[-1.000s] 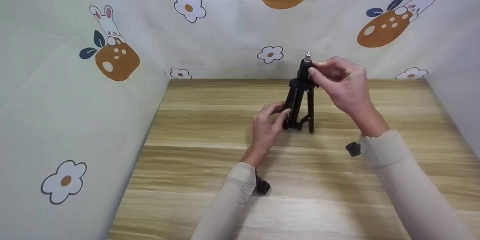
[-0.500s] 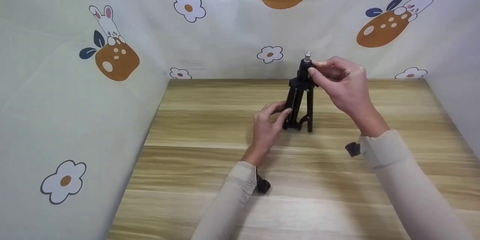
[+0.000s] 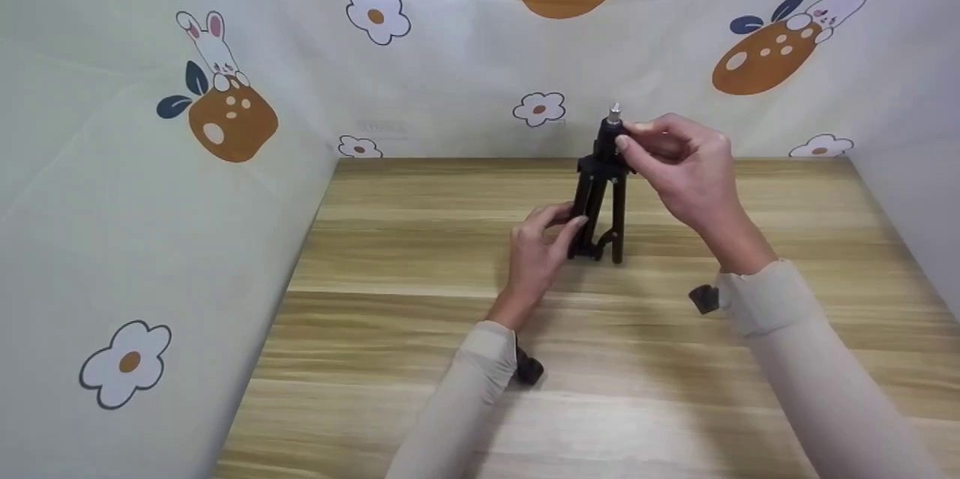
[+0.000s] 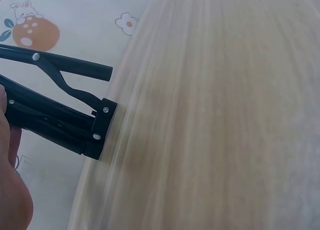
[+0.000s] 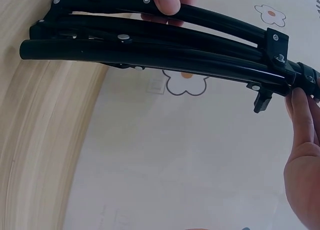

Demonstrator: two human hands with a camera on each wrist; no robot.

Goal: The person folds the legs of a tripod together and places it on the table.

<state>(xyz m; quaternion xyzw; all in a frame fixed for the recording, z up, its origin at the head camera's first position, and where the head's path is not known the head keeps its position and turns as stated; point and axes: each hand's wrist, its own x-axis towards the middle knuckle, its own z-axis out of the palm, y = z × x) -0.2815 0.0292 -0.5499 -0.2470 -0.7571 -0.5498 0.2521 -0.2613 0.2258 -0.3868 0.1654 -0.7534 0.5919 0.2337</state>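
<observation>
A black folding tripod stand (image 3: pixel 582 198) with a silver tip (image 3: pixel 615 114) stands nearly upright near the back of the table, its legs close together. My left hand (image 3: pixel 534 250) holds a leg low down, thumb on the near side. In the right wrist view, the left thumb (image 5: pixel 169 3) lies on the black leg tube. High on the stand, my right hand (image 3: pixel 694 172) pinches the collar under the silver tip between thumb and fingers. The left wrist view shows the leg ends joined by a riveted bracket (image 4: pixel 102 127); most of the left hand is cut off there.
The wood-grain table (image 3: pixel 390 344) runs back to a pale cloth backdrop (image 3: pixel 450 67) printed with flowers, oranges and rabbits. This cloth also rises along the left and right sides. A small black device (image 3: pixel 703 299) sits at the right cuff, another (image 3: pixel 529 368) at the left.
The free leg on the right has drawn slightly left, closer to the other legs. My left hand has shifted a touch to the right; the right hand keeps its place on the collar.
</observation>
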